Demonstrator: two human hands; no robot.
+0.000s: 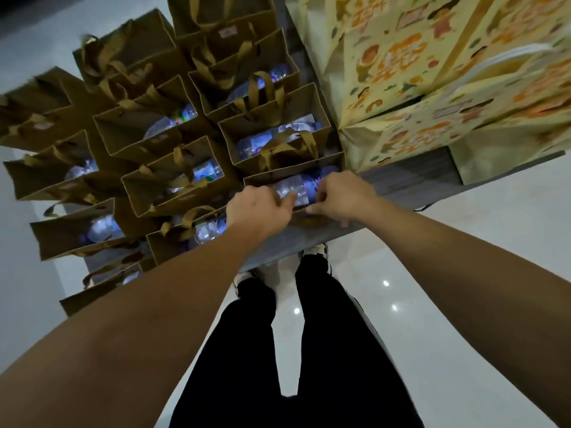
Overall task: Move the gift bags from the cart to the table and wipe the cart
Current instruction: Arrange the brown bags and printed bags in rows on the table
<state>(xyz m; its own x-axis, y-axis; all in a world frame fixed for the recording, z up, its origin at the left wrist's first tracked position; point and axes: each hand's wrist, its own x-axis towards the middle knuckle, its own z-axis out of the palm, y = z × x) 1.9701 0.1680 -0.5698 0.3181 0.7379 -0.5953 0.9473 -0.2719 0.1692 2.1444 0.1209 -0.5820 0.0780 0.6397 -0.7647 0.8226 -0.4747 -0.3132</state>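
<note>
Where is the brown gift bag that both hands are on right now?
Head view, centre: the brown gift bag stands at the grey table's near edge, between the left hand and right hand.

We are seeing brown gift bags (160, 131) crowding the grey surface (411, 183) edge to edge, tall yellow bags (401, 72) walling the right; only the near strip is lying open.

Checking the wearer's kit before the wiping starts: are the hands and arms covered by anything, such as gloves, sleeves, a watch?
No. Left hand and right hand are bare: no gloves, rings or watch visible. Both forearms are uncovered to the frame edge, no sleeves showing. Lower down: black trousers.
</note>
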